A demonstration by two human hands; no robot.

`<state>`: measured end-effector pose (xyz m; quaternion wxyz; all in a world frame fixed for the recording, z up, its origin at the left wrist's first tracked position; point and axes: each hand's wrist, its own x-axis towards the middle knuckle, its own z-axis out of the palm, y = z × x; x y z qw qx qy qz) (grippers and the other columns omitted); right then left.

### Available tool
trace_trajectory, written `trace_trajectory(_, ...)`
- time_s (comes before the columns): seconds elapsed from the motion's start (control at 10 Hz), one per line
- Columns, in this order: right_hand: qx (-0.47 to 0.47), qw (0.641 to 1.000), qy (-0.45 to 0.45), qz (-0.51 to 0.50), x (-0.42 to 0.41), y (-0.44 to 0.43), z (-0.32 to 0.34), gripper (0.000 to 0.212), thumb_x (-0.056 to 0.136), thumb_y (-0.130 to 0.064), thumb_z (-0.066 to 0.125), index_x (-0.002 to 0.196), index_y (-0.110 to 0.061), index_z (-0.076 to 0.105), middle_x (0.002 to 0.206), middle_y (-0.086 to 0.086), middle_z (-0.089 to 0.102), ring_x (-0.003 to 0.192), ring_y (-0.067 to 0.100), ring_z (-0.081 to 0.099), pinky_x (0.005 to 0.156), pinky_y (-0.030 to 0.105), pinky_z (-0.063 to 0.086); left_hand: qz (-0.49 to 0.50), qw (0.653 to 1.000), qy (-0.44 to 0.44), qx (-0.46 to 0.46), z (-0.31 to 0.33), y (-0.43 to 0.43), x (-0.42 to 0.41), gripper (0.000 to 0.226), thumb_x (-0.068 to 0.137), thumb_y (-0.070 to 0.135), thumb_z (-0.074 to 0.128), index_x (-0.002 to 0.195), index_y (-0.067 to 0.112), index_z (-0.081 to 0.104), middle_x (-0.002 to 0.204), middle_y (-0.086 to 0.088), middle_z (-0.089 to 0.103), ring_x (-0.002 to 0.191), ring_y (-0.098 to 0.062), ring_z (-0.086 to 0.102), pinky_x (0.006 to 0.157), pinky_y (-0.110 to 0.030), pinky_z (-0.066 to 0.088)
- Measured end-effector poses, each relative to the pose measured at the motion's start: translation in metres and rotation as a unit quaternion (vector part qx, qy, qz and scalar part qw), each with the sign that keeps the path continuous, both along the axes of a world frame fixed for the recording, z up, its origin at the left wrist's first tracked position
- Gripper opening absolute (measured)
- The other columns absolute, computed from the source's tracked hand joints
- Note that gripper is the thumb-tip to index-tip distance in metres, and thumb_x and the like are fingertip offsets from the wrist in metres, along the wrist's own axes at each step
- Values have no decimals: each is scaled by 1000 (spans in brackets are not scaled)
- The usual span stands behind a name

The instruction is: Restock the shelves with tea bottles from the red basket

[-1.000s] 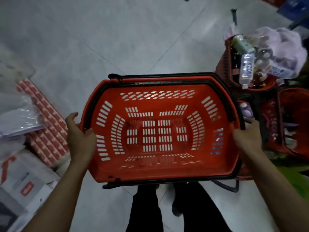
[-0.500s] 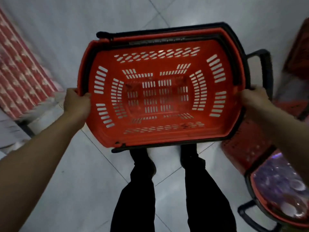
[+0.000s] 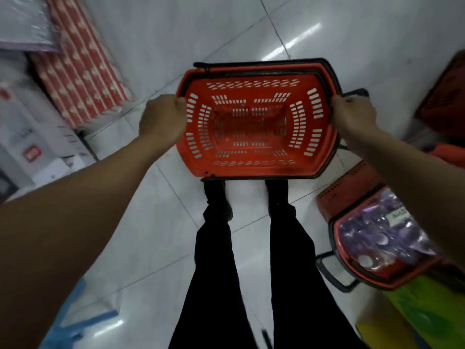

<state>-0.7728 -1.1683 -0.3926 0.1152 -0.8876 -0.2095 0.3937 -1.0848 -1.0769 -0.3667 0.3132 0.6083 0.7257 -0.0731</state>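
An empty red basket [image 3: 254, 170] with slotted walls and black handles hangs low over the white floor, just ahead of my feet. My left hand [image 3: 162, 119] grips its left rim, fingers curled over the edge. My right hand [image 3: 353, 114] grips the right rim the same way. No tea bottles lie inside it. A second red basket [image 3: 338, 231] stands on the floor at the right, filled with a plastic-wrapped pack of purple-capped bottles [image 3: 380, 238].
Red-and-white patterned packs [image 3: 83, 69] and white boxes [image 3: 30, 137] line the left side. Another red basket [image 3: 442, 104] sits at the far right edge. A green-yellow bag [image 3: 422, 313] lies at the lower right. My legs in black trousers [image 3: 251, 273] stand below the basket.
The basket has gone down and away from me, toward the floor ahead of my feet. My view tipped downward, and both hands kept their grip on the rims.
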Motion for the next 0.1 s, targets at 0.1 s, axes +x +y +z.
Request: trace_trajectory(0.1, 80, 994, 36, 66, -24, 27, 92, 47, 96, -40, 43, 80, -2, 65, 85, 13, 70, 76, 28, 67, 72, 36, 56, 14, 997, -31, 67, 100, 3, 21, 48, 99, 32, 35, 59, 9, 46, 82, -26, 64, 76, -33, 59, 65, -31, 35)
